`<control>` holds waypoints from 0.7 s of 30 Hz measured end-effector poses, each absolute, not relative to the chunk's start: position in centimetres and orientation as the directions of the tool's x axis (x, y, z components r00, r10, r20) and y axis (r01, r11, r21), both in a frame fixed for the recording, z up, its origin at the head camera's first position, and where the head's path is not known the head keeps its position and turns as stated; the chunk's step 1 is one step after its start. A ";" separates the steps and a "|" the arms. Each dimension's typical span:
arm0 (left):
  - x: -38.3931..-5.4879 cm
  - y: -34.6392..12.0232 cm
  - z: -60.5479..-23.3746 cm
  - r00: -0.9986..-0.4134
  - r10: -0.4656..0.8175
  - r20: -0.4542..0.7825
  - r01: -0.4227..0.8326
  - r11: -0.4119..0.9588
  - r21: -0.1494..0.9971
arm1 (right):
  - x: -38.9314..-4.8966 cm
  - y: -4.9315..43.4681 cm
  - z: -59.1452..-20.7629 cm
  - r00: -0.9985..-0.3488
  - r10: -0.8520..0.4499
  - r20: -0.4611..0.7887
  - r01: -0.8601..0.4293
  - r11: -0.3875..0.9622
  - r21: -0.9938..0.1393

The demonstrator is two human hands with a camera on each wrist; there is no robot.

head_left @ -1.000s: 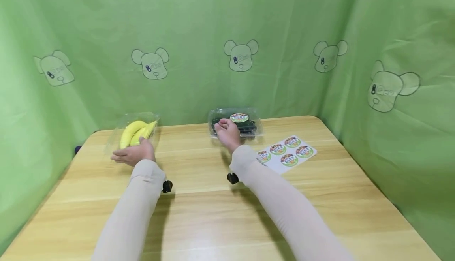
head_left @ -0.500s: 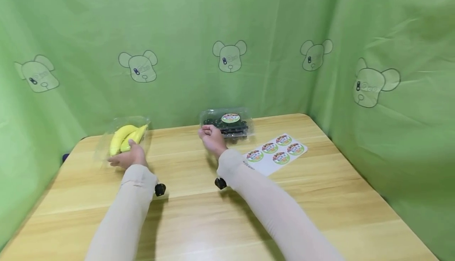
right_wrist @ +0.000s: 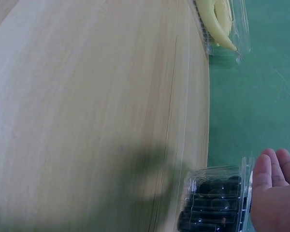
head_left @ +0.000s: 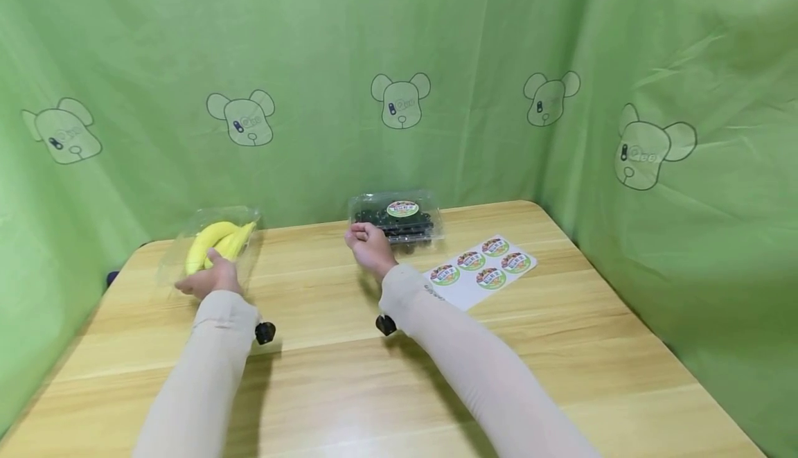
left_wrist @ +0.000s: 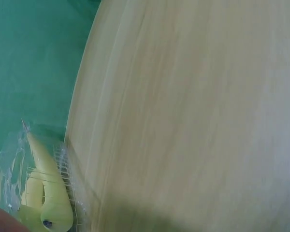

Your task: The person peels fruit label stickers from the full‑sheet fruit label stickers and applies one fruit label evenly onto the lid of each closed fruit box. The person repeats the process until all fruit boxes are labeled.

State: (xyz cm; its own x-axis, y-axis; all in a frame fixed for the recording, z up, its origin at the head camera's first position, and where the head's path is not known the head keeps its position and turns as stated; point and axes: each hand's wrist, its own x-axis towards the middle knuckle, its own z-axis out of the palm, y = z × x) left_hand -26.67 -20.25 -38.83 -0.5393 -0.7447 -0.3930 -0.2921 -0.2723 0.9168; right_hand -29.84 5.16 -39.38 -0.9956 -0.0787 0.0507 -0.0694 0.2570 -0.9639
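Note:
At the table's far left lies a clear plastic box with yellow bananas inside. My left hand is at its near side, thumb up and fingers reaching left; whether they touch the box is hard to tell. Only a bit of that hand shows in the left wrist view. A second clear box, at the back middle, holds dark round fruit and bears a round sticker on its lid. My right hand hovers by its front left corner, holding nothing, its fingers nearly straight in the right wrist view.
A white sheet of round stickers lies on the wooden table, right of my right hand. Green curtains with bear faces hang behind and beside the table. A black camera sits at each wrist.
The head view has turned slightly right. My left hand has shifted left along the banana box. My right hand has drawn back a little from the fruit box, which stays put.

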 end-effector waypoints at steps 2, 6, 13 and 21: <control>-26.4 -20.5 -38.8 -0.551 -0.732 -0.400 -0.288 -0.284 0.915 | -29.8 5.2 -39.4 -0.996 -0.079 0.046 -0.065 0.261 -0.963; -26.1 -21.0 -38.5 -0.588 -0.688 -0.424 -0.295 -0.305 0.905 | -29.8 5.2 -39.4 -0.996 -0.070 0.058 -0.075 0.263 -0.962; -25.9 -21.8 -37.9 -0.562 -0.696 -0.446 -0.239 -0.379 0.894 | -29.7 5.1 -39.3 -0.996 -0.062 0.062 -0.077 0.271 -0.960; -25.6 -23.0 -37.5 -0.569 -0.688 -0.450 -0.302 -0.334 0.893 | -29.8 5.0 -39.5 -0.996 -0.068 0.061 -0.077 0.255 -0.964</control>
